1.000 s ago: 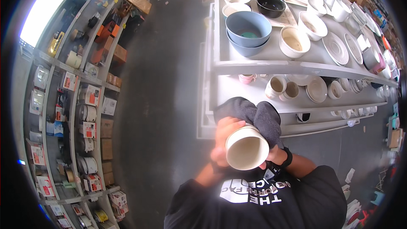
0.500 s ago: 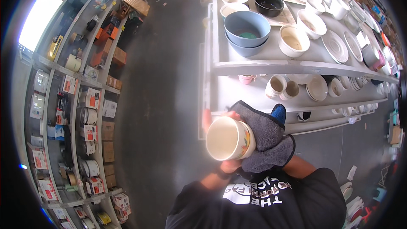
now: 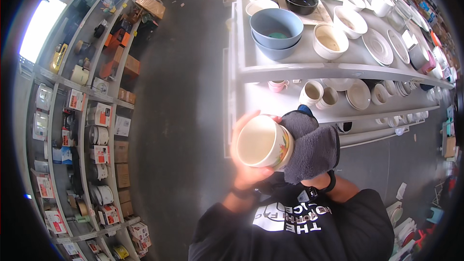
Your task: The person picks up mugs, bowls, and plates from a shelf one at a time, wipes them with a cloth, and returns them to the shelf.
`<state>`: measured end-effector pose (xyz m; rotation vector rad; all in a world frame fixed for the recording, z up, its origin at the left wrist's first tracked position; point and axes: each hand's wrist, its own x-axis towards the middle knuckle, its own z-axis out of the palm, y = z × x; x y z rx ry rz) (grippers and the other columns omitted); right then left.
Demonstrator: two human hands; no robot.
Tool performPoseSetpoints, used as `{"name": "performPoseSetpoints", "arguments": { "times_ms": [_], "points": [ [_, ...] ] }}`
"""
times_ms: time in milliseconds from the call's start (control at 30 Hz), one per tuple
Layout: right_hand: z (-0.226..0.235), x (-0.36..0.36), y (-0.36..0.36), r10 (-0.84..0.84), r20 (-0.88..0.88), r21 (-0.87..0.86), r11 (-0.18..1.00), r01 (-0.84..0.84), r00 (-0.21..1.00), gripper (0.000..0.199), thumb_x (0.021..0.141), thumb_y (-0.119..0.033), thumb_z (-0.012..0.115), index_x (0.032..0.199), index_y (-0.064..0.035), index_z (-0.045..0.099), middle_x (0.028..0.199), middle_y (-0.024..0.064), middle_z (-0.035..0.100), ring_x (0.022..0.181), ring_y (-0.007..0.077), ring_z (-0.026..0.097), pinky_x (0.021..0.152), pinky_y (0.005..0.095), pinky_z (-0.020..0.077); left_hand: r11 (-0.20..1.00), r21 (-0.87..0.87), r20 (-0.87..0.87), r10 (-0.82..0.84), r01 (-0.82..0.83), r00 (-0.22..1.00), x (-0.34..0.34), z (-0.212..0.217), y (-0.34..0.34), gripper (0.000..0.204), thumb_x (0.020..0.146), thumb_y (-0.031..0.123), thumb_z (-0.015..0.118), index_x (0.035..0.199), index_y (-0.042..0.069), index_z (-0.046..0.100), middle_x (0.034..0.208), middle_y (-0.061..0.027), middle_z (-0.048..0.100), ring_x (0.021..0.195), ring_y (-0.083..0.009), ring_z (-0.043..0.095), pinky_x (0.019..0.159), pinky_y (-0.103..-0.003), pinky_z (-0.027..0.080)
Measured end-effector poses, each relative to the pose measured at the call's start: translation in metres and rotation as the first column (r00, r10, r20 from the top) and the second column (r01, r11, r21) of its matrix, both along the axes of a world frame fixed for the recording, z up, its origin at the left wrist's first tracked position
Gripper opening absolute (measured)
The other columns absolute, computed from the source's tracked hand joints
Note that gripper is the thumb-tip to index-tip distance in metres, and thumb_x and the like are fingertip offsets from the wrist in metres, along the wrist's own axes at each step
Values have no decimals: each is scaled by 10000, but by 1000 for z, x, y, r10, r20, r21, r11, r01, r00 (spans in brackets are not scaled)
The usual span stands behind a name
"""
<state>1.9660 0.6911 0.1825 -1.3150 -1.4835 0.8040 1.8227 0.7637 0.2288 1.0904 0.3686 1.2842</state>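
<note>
My left hand (image 3: 246, 176) grips a cream-coloured cup (image 3: 258, 141) with a flower pattern on its side. The cup is tilted, so its mouth and pale inside show; a second edge line behind the rim may be another cup nested with it, but I cannot tell. A grey microfibre cloth (image 3: 313, 152) with dark edging and a blue patch is pressed to the cup's right side. Beneath the cloth is my right hand (image 3: 316, 181), closed on it, most of its fingers hidden.
Ahead stands a white shelf rack (image 3: 333, 73) carrying blue bowls (image 3: 275, 29), black bowls (image 3: 300, 2), plates (image 3: 377, 47) and more cups (image 3: 311, 93) below. Across the grey aisle floor (image 3: 188, 116), shelving on the left holds boxes (image 3: 122, 174) and wrapped goods.
The cloth has shifted round the cup's right side, and its folds lie differently. My left fingers now wrap more visibly round the cup's left side. The view has moved slightly.
</note>
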Motion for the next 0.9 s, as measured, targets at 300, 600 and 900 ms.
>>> {"name": "performPoseSetpoints", "arguments": {
  "times_ms": [300,600,900],
  "points": [
    [55,-7,20,168,-769,-1,964,-264,617,585,864,-194,601,1355,-77,305,1350,100,378,1288,212,337,1069,367,283,985,-14,151,-170,174,974,6,5,4,967,597,307,820,1345,8,284,1174,-229,516,1141,-322,495,965,-428,393],
    [38,-1,23,37,-246,160,987,3,968,541,770,-395,648,1145,-26,518,1108,133,541,1021,277,522,866,383,407,997,21,122,-76,74,990,13,2,-1,992,623,380,816,1367,42,254,1171,-226,504,1109,-314,504,926,-437,414],
    [49,8,24,36,-11,164,986,-34,999,553,809,-279,617,1263,-24,431,1266,125,471,1146,231,473,971,382,370,989,-82,-156,109,-122,982,16,0,-4,1009,668,385,775,1391,-2,188,1189,-176,496,1132,-278,493,961,-410,390]
  ]
}}
